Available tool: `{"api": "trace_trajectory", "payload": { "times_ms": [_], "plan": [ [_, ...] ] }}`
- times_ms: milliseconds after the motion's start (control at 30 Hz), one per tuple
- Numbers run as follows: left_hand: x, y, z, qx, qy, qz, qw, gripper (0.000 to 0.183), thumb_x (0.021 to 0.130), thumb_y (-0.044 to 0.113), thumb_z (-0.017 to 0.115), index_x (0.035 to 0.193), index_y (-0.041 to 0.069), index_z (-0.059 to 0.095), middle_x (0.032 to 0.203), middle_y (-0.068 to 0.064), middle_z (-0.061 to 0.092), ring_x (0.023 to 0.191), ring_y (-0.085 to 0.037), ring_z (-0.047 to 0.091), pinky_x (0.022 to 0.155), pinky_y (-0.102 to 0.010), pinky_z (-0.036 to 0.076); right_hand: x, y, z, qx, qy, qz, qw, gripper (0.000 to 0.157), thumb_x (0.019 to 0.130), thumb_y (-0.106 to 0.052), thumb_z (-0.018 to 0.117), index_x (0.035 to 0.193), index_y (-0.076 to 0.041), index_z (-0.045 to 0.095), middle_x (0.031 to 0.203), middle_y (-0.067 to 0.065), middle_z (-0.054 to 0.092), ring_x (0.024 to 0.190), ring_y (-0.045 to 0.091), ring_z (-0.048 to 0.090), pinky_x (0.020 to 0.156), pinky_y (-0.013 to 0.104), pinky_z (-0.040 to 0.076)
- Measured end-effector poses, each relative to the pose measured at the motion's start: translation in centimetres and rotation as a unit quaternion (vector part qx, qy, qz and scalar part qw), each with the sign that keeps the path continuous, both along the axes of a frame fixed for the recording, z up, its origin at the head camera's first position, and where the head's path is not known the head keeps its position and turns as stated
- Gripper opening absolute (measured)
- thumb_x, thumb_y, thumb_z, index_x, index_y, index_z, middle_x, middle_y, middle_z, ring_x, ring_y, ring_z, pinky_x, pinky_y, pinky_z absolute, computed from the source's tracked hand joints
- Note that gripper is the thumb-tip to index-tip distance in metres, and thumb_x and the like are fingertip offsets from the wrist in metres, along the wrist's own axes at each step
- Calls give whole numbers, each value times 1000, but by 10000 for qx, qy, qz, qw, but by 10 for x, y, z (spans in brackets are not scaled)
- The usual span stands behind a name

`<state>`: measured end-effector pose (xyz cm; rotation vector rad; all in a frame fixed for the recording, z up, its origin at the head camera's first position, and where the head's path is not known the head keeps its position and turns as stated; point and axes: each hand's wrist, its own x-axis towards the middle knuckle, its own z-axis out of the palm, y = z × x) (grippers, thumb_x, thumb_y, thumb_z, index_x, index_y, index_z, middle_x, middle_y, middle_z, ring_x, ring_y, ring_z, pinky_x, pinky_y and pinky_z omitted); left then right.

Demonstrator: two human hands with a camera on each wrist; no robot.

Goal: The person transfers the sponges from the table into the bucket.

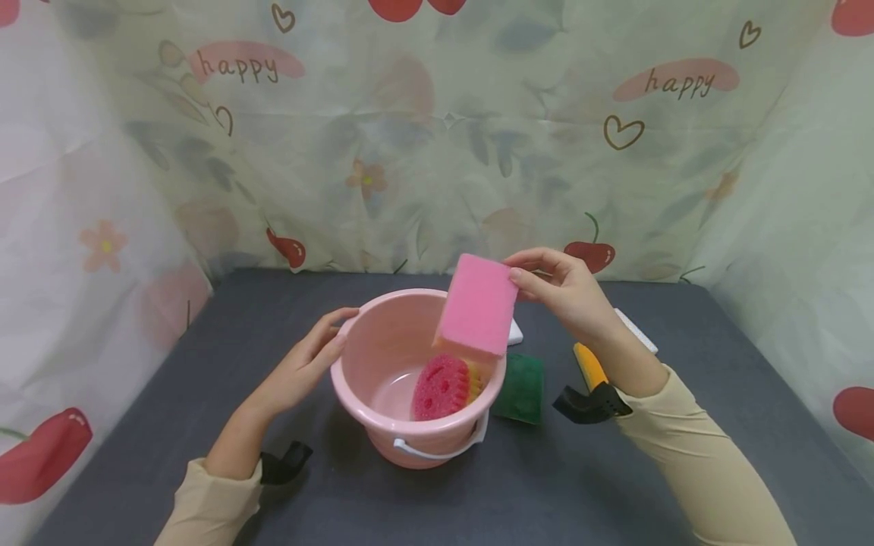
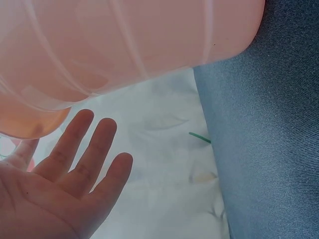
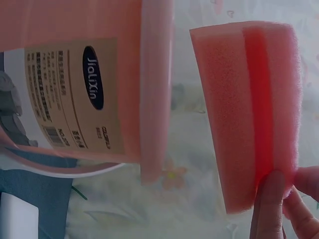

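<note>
A pink bucket (image 1: 355,394) stands on the dark table, its white handle (image 1: 437,455) hanging at the front. Inside it lies a red and yellow sponge (image 1: 440,388) with a scalloped edge. My right hand (image 1: 567,292) pinches a rectangular pink sponge (image 1: 478,303) by one edge, tilted above the bucket's right rim. The right wrist view shows that sponge (image 3: 224,119) in layers, with a brighter red band, apart from the bucket. My left hand (image 1: 303,360) touches the bucket's left rim with its fingers extended; in the left wrist view the palm and spread fingers show beside the bucket wall (image 2: 139,40).
Right of the bucket lies a green scouring pad (image 1: 520,388). A white block (image 1: 515,334) is partly hidden behind the bucket. An orange object (image 1: 589,366) and another white piece (image 1: 636,331) lie near my right forearm. A printed curtain (image 1: 444,152) encloses the table (image 1: 546,485).
</note>
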<state>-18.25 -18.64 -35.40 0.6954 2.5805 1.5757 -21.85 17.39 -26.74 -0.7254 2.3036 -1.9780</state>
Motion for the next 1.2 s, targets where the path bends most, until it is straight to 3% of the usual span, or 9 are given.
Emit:
{"api": "trace_trajectory", "payload": {
  "times_ms": [200, 533, 767, 1200],
  "plan": [
    [0, 0, 0, -2, -38, 17, 10000, 42, 101, 27, 37, 142, 21, 30, 129, -18, 52, 111, -31, 55, 87, -36, 48, 0, -8, -2, 293, -1, 99, 9995, 20, 90, -16, 61, 110, -12, 62, 100, -6, 65, 89, 10, 67, 80, 27, 55],
    [0, 0, 1, -18, 13, 15, 10000, 42, 101, 26, 37, 142, 20, 30, 128, -18, 52, 111, -31, 55, 87, -33, 48, 1, -20, -2, 633, -176, 299, 9974, 31, 89, -18, 62, 116, -2, 58, 100, -5, 66, 88, 10, 67, 81, 31, 55],
    [0, 1, 1, -18, -17, 31, 10000, 43, 101, 26, 37, 142, 20, 30, 128, -19, 52, 110, -31, 55, 88, -40, 46, 2, -30, -2, 791, -317, 360, 9957, 31, 89, -19, 63, 116, -3, 59, 104, 1, 66, 91, 11, 68, 84, 32, 54],
    [1, 1, 1, -26, 2, 73, 10000, 43, 100, 26, 37, 142, 20, 30, 127, -19, 53, 110, -31, 55, 89, -42, 46, 2, -39, -8, 965, -414, 480, 9933, 28, 89, -17, 62, 114, -4, 61, 108, 9, 65, 90, 13, 67, 82, 36, 55]
  ]
}}
